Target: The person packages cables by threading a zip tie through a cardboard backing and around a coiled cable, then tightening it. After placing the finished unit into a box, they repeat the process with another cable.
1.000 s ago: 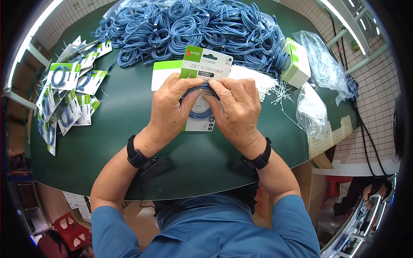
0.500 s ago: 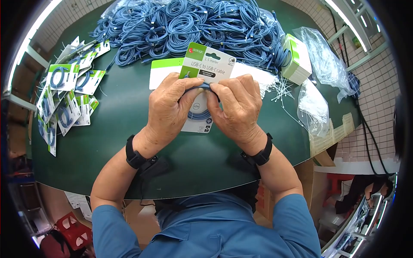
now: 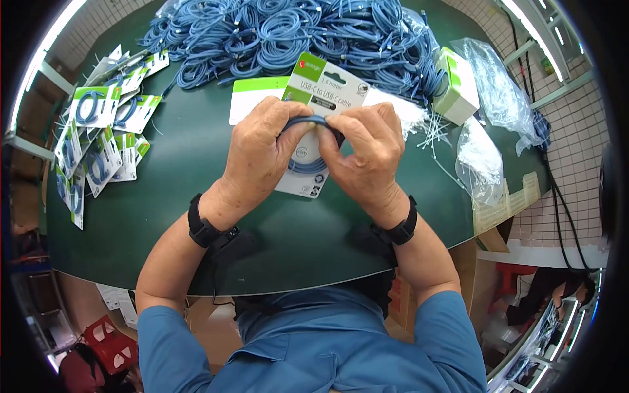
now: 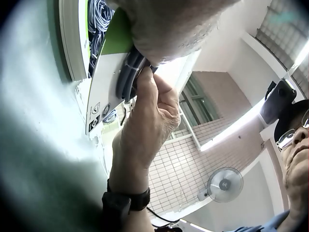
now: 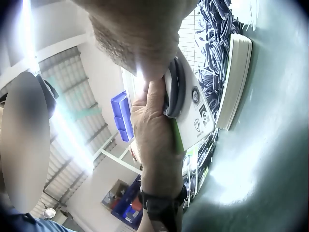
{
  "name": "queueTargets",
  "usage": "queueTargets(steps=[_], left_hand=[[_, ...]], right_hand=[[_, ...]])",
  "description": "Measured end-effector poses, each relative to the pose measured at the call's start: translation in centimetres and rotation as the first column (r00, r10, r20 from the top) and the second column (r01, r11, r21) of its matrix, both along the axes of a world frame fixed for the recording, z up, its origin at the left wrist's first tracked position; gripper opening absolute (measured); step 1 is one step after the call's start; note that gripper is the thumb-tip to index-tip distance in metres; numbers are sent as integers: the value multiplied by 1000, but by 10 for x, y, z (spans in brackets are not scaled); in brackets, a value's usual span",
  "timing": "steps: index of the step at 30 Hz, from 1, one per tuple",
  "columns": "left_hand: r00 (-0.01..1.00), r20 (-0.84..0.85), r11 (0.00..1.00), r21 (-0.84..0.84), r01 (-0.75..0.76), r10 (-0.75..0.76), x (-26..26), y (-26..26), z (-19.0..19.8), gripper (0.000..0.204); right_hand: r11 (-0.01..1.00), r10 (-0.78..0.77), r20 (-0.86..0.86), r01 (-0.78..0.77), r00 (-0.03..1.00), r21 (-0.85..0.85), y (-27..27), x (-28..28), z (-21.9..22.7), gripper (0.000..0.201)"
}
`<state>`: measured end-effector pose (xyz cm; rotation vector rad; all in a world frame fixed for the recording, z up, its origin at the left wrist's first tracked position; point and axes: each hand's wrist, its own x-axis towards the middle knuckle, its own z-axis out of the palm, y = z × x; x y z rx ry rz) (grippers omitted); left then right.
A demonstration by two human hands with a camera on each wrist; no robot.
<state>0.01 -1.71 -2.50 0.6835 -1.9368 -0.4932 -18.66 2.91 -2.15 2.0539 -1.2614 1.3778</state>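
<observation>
A coiled blue USB-C cable (image 3: 306, 166) lies against a white and green printed card (image 3: 327, 82), which tilts to the right. At the top of the coil my left hand (image 3: 262, 144) pinches the cable between thumb and forefinger. Close beside it, my right hand (image 3: 367, 150) pinches the same strands, thumb below and forefinger above. The card stands behind both hands, its lower corner showing beneath the coil. From the right side, the right wrist view shows the dark loops of cable (image 5: 176, 89) standing out from the card's face.
Many coiled blue cables (image 3: 282, 39) are heaped along the back of the green table (image 3: 262, 262). Carded cables (image 3: 98, 141) lie in a pile at left. A stack of cards (image 3: 255, 98) sits behind my hands, another stack (image 3: 457, 88) at right, near white ties (image 3: 478, 160) in a bag.
The card has tilted further to the right, and both hands have shifted slightly up in the head view. They keep their pinch on the cable.
</observation>
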Motion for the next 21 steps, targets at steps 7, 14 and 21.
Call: queueTargets(steps=[7, 14, 21], left_hand=[[994, 43, 993, 71, 97, -100, 7, -7, 7, 23], [932, 76, 918, 216, 332, -354, 6, -3, 10, 37], [855, 245, 794, 546, 267, -456, 4, 14, 24, 59]], right_hand=[[999, 27, -29, -27, 999, 19, -1, -7, 3, 24], [987, 129, 92, -137, 987, 82, 0, -36, 25, 29], [844, 272, 46, -261, 961, 468, 14, -38, 26, 27]])
